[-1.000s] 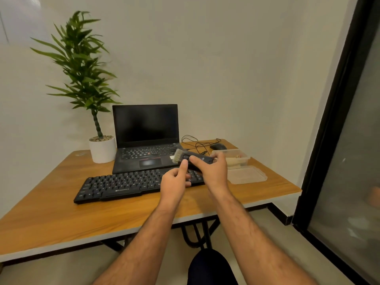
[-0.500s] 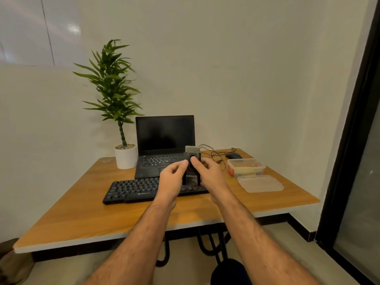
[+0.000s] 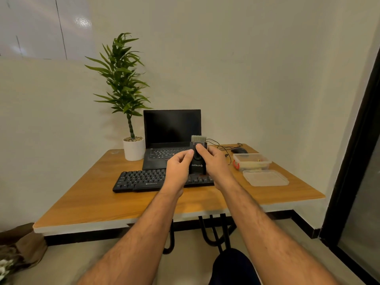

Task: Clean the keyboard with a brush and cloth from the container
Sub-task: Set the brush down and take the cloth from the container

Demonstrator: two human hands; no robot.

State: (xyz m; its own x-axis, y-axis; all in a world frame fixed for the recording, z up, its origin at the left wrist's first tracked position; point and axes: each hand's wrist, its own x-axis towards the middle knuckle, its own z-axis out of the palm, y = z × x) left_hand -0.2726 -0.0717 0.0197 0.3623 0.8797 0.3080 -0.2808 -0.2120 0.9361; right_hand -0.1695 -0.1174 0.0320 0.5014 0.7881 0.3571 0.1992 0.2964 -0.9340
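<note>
The right hand [image 3: 213, 163] grips a small black brush [image 3: 197, 159], thumb pressed on its front slider; the left hand [image 3: 178, 170] pinches the casing's other side. The brush stands upright above the keyboard [image 3: 144, 179] — pale bristles on top. It looks light, rigid plastic, smooth and likely slippery; best held by the flat sides, leaving the soft bristles free. Behind, on the wooden table [image 3: 102, 204] — a clear container [image 3: 251, 161], its lid [image 3: 265, 177] beside it.

Arms: both bare forearms extended forward, converging.
Left hand [image 3: 178, 169]: fingers curled, gripping the brush [image 3: 197, 159] at its left side.
Right hand [image 3: 213, 163]: thumb pressed on front, fingers wrapped behind.
</note>
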